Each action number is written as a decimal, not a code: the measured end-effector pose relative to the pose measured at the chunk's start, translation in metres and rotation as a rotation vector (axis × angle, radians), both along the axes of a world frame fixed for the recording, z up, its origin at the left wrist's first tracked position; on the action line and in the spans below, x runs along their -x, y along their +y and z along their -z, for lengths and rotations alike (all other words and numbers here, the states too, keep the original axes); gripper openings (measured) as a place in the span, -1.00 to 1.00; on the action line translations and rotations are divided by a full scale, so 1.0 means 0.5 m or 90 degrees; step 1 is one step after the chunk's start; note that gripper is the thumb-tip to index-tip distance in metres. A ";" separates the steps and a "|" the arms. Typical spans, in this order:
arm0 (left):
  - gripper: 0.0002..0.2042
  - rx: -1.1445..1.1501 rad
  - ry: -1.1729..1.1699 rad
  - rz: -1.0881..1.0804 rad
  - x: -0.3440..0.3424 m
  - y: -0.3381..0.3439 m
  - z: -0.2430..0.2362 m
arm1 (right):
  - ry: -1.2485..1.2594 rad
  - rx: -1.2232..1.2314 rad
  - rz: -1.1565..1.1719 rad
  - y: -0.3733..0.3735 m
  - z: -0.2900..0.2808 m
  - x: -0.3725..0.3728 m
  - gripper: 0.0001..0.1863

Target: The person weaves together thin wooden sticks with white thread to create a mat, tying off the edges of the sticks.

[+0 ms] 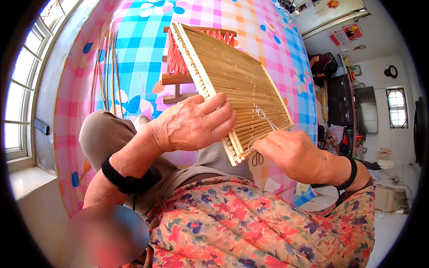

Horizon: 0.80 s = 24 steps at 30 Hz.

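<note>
A stiff panel of thin straw-coloured sticks (241, 76), laid side by side and bound with thread, is held tilted up in front of me. My left hand (196, 123) is closed around its near left edge, close to the lower corner, where the stick ends show. At the lower right edge, the fingers of my right hand (292, 154) are pinched on a pale string (266, 117), which forms a loop over the sticks. Its fingertips lie against the panel's edge, partly hidden.
Behind the panel stands a wooden frame (176, 79) with red woven strips. Loose thin sticks (107, 67) lie on the checked floral sheet (138, 40) at left. Scissors (257, 159) rest below the panel. A person (321, 64) sits in the room at right.
</note>
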State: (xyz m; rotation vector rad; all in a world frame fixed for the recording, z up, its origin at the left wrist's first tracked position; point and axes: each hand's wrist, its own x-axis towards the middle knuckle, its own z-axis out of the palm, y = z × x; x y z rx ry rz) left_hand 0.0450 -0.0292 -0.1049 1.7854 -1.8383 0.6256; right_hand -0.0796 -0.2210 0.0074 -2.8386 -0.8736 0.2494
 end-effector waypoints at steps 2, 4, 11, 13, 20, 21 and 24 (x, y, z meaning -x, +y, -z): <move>-0.65 0.007 0.013 0.010 0.002 -0.003 -0.001 | 0.020 -0.001 -0.016 -0.005 -0.010 0.006 -0.78; -0.64 0.058 -0.036 0.031 0.008 -0.014 -0.003 | 0.025 0.008 -0.014 -0.006 -0.019 0.004 -0.77; -0.70 0.057 -0.036 0.000 0.003 -0.018 -0.004 | -0.007 -0.047 0.052 -0.018 -0.008 0.019 -0.71; -0.71 0.063 -0.030 -0.009 0.000 -0.015 -0.010 | 0.030 -0.022 0.050 -0.023 -0.024 0.015 -0.72; -0.67 0.056 0.018 0.035 0.002 -0.016 -0.004 | 0.108 -0.060 0.066 -0.025 -0.018 0.018 -0.72; -0.67 0.053 0.011 0.032 0.004 -0.015 -0.004 | 0.108 -0.062 0.066 -0.023 -0.019 0.019 -0.72; -0.66 0.048 0.017 0.034 0.006 -0.016 -0.005 | 0.105 -0.102 0.086 -0.018 -0.022 0.021 -0.71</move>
